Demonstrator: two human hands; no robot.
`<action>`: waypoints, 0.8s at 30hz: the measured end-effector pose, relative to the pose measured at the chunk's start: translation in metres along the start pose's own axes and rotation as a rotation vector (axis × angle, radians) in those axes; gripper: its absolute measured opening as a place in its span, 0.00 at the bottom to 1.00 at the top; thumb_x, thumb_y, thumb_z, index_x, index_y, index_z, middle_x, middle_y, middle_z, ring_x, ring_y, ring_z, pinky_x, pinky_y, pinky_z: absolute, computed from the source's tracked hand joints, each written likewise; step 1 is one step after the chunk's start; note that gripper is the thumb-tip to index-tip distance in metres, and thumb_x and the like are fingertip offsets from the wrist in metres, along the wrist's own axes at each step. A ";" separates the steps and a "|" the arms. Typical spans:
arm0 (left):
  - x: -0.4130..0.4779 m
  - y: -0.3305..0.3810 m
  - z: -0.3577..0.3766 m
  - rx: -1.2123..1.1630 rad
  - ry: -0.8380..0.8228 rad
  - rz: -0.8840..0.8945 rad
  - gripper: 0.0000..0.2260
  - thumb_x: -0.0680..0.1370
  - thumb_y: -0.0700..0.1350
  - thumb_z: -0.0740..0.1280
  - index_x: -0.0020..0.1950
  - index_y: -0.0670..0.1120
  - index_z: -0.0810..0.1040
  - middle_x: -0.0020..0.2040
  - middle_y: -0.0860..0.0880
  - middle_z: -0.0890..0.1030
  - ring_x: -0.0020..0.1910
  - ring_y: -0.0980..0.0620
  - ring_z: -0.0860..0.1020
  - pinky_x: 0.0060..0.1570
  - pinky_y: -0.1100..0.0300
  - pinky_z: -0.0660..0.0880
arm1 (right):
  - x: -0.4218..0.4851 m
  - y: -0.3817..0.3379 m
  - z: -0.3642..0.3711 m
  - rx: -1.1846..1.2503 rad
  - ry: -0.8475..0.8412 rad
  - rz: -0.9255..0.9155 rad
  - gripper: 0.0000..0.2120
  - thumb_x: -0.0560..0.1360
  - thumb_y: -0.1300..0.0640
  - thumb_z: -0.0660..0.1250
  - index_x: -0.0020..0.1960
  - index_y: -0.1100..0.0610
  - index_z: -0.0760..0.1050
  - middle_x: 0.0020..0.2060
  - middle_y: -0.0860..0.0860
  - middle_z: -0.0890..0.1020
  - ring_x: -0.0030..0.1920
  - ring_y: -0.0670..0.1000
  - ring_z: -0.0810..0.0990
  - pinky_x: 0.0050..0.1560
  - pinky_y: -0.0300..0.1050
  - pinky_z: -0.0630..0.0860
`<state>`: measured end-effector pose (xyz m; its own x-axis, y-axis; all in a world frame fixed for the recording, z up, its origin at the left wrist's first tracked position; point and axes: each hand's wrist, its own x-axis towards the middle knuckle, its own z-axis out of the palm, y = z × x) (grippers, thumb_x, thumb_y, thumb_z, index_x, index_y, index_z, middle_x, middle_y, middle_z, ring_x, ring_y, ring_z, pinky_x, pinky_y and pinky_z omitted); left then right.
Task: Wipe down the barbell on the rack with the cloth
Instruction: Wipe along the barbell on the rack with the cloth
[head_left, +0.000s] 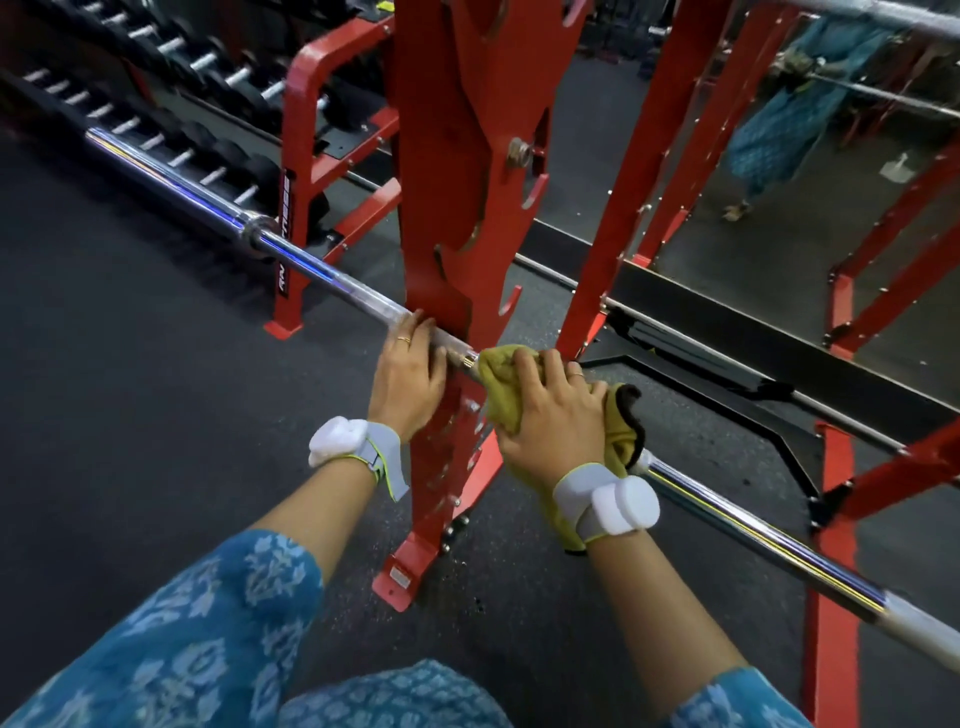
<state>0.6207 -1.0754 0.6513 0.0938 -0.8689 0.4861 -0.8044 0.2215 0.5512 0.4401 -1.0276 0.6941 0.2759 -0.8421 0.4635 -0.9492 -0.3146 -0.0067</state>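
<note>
Where blue patterned sleeves (208, 623) fill the bottom of the frame, two forearms reach up toward the centre, each wrist wearing a grey band (387, 457) with a white puck. At centre the right hand (556, 410) curls its fingers over a yellow-green cloth (498, 374), bunching it around the barbell (753, 525). Just to its left, the left hand (408, 384) curls its fingers over the bare bar, beside the cloth. The chrome barbell runs diagonally from upper left to lower right, crossing the upright of the red rack (452, 208) that rises behind the hands. Farther off, dumbbells (208, 67) line shelves at the upper left, and a mirror (779, 249) fills the upper right.
</note>
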 end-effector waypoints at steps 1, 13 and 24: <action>0.002 -0.003 -0.002 0.020 -0.033 -0.012 0.24 0.77 0.49 0.53 0.63 0.33 0.73 0.65 0.33 0.72 0.66 0.34 0.68 0.68 0.45 0.61 | 0.005 -0.005 0.003 0.001 -0.003 -0.020 0.32 0.60 0.41 0.69 0.59 0.54 0.67 0.49 0.55 0.75 0.43 0.60 0.75 0.40 0.54 0.69; 0.005 -0.013 -0.002 0.055 -0.125 -0.001 0.27 0.77 0.52 0.50 0.69 0.37 0.69 0.71 0.40 0.68 0.73 0.42 0.60 0.72 0.49 0.51 | 0.043 -0.036 0.011 0.094 -0.034 -0.119 0.30 0.59 0.47 0.72 0.59 0.51 0.73 0.49 0.55 0.74 0.43 0.61 0.76 0.41 0.56 0.71; 0.004 -0.002 -0.004 0.087 -0.072 -0.003 0.25 0.77 0.48 0.50 0.65 0.34 0.72 0.66 0.37 0.72 0.69 0.38 0.66 0.70 0.46 0.56 | 0.006 -0.018 0.014 -0.021 0.131 0.068 0.33 0.55 0.45 0.74 0.57 0.53 0.72 0.47 0.57 0.77 0.41 0.61 0.76 0.41 0.55 0.70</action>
<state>0.6256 -1.0773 0.6548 0.0564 -0.8998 0.4326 -0.8522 0.1823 0.4903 0.4609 -1.0334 0.6845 0.1903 -0.7960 0.5746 -0.9683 -0.2488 -0.0240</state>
